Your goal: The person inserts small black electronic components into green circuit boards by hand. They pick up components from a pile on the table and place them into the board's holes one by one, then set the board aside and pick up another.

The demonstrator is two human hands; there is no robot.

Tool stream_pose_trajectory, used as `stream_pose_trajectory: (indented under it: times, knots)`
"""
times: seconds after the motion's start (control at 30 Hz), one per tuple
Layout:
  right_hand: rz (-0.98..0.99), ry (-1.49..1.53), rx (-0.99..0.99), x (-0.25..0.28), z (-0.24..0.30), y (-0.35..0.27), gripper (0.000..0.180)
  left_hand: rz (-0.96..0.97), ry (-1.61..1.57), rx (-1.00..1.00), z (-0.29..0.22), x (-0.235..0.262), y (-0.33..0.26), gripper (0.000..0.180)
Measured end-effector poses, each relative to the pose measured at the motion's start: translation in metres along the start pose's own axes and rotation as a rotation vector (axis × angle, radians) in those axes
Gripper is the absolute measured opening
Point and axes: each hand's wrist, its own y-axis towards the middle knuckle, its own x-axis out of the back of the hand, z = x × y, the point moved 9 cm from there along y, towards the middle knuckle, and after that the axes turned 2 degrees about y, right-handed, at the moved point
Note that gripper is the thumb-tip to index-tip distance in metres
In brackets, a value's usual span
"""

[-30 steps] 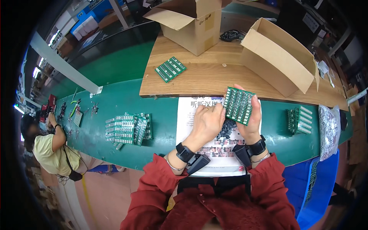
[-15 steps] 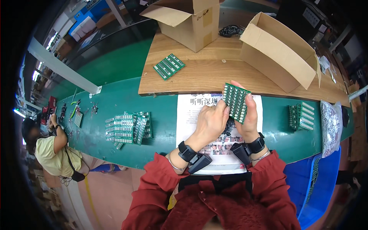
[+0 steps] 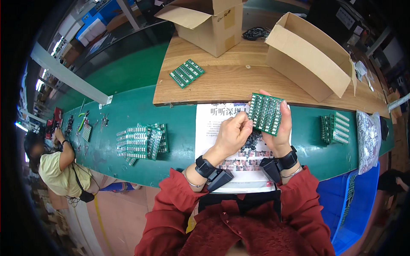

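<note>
A green circuit board (image 3: 265,114) with rows of small pale parts is held up over the newspaper (image 3: 208,123). My right hand (image 3: 281,135) grips it along its right side, thumb at the upper right edge and fingers behind. At the board's lower left edge, my left hand (image 3: 232,135) is closed, thumb and fingertips pressed together; what the pinch holds, if anything, is hidden. Below the board lies a heap of small black parts (image 3: 253,142) on the newspaper, partly covered by my hands.
Stacked circuit boards (image 3: 139,143) lie to the left, another stack (image 3: 341,128) to the right beside a plastic bag (image 3: 368,141). A wooden board (image 3: 222,79) carries a single circuit board (image 3: 187,73) and two cardboard boxes (image 3: 218,34). A blue bin (image 3: 361,200) stands lower right; a co-worker (image 3: 64,170) sits left.
The held circuit board has turned slightly to face up more squarely. My left fingers have drawn in and curled more tightly at its left edge.
</note>
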Motion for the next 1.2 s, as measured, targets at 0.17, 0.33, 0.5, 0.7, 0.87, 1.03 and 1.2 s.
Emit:
stream_pose_trajectory:
  times: [0.17, 0.33, 0.5, 0.7, 0.87, 1.03, 1.2]
  knots:
    - [0.098, -0.124, 0.008, 0.0, -0.007, -0.002, 0.057, -0.022, 0.154, 0.009, -0.008, 0.002, 0.003, 0.012]
    - [0.108, -0.153, 0.011, -0.007, -0.01, -0.003, 0.055, -0.075, 0.329, -0.074, -0.008, 0.002, 0.003, 0.014]
    - [0.071, -0.012, -0.055, -0.003, -0.013, -0.002, 0.055, -0.093, 0.144, 0.003, -0.004, 0.006, 0.003, 0.014]
    - [0.197, -0.36, 0.068, -0.012, -0.012, -0.003, 0.051, -0.103, 0.251, 0.038, -0.002, 0.008, 0.003, 0.012]
    - [0.12, -0.137, -0.09, -0.006, -0.02, -0.005, 0.06, -0.145, 0.243, 0.011, -0.005, 0.01, 0.003, 0.011]
    - [0.083, -0.102, -0.033, -0.002, -0.012, -0.003, 0.053, -0.153, 0.247, 0.015, -0.001, 0.012, 0.002, 0.012]
    - [0.247, -0.27, -0.04, -0.013, -0.017, -0.007, 0.053, -0.199, 0.197, 0.04, -0.001, 0.016, 0.003, 0.013]
